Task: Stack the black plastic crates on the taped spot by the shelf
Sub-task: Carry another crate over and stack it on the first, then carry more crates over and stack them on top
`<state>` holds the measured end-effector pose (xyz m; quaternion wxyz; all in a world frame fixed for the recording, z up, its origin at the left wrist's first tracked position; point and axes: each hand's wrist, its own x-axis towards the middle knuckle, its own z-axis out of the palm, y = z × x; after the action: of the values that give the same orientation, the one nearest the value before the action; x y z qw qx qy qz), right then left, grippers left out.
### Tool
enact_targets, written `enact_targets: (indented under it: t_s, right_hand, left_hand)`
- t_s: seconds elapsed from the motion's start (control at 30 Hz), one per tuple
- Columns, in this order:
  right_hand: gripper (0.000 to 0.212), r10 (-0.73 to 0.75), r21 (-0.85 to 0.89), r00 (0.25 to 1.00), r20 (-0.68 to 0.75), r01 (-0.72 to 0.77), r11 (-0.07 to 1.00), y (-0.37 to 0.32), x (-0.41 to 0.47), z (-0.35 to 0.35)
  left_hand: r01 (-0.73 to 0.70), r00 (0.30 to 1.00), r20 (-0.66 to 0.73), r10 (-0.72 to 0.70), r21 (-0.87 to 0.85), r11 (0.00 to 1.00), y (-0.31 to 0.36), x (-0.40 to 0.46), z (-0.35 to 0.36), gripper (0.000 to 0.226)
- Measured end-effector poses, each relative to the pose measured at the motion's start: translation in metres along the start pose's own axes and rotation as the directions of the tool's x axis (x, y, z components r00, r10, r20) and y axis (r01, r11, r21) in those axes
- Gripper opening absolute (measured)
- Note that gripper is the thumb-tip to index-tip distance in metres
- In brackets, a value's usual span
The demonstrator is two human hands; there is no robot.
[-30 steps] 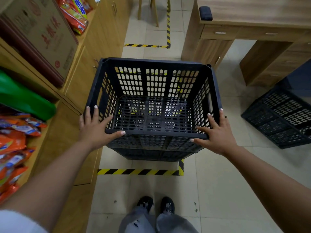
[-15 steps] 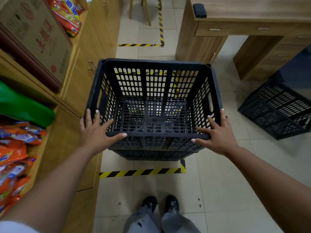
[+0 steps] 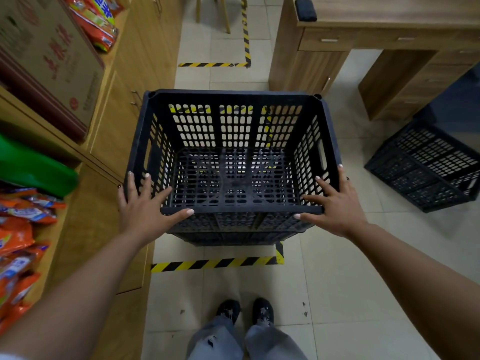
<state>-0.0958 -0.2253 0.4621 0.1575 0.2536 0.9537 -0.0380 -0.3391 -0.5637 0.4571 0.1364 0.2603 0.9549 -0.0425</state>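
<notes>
The top black crate [image 3: 235, 162] sits on another black crate [image 3: 233, 231] inside the yellow-and-black floor tape [image 3: 215, 263], just beside the wooden shelf cabinet [image 3: 114, 131]. Compared with a second ago, the stack and both hands are placed the same; only the camera view has shifted slightly, showing more of the floor in front of the shoes [image 3: 245, 310].

The left hand [image 3: 145, 207] rests on the near left corner of the top crate, fingers straight along the side wall and thumb laid along the near rim, not curled around it. The right hand [image 3: 335, 203] mirrors it on the near right corner, fingers spread flat against the wall and thumb on the rim.

A third black crate [image 3: 426, 165] lies tilted on the floor to the right, well apart from the stack, near the wooden desk [image 3: 389, 29]. Orange snack packets [image 3: 18, 242] fill the shelf at left.
</notes>
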Motion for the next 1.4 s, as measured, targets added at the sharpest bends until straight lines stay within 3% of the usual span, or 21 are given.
enact_targets:
  t_s: [0.23,0.47,0.7,0.83,0.97,1.1,1.2,1.4]
  right_hand:
    - [0.103,-0.004,0.011,1.000,-0.004,0.004,1.000,-0.001,-0.002,0.002]
    - [0.095,-0.001,-0.006,1.000,-0.018,0.001,1.000,0.002,0.001,0.004]
    - [0.107,0.037,0.001,0.997,0.069,-0.037,0.999,-0.001,-0.007,-0.008]
    - [0.102,0.067,0.111,0.998,0.003,-0.067,0.992,-0.009,-0.029,-0.023]
    - [0.083,0.111,0.163,0.988,-0.103,-0.093,0.982,-0.008,-0.053,-0.043]
    - [0.077,0.186,0.217,0.964,-0.189,-0.144,0.966,0.007,-0.081,-0.064]
    - [0.086,0.230,0.249,0.944,-0.237,-0.170,0.953,0.027,-0.102,-0.077]
    - [0.092,0.311,0.252,0.899,-0.309,-0.238,0.938,0.108,-0.138,-0.084]
  left_hand:
    - [-0.024,0.998,0.049,0.025,-0.027,0.999,-0.002,-0.001,-0.004,0.115]
    - [-0.019,1.000,0.007,0.019,-0.003,1.000,0.001,0.000,-0.002,0.114]
    - [-0.072,0.994,0.086,0.073,-0.014,0.997,-0.003,-0.002,-0.009,0.119]
    - [-0.133,0.986,0.103,0.135,-0.019,0.991,0.004,-0.004,-0.025,0.119]
    - [-0.254,0.967,-0.007,0.255,-0.080,0.964,0.036,-0.004,-0.053,0.097]
    - [-0.431,0.896,-0.147,0.418,-0.073,0.899,0.093,0.001,-0.088,0.081]
    - [-0.554,0.821,-0.210,0.532,-0.060,0.831,0.147,-0.002,-0.115,0.075]
    - [-0.735,0.661,-0.239,0.711,-0.015,0.678,0.276,-0.011,-0.151,0.075]
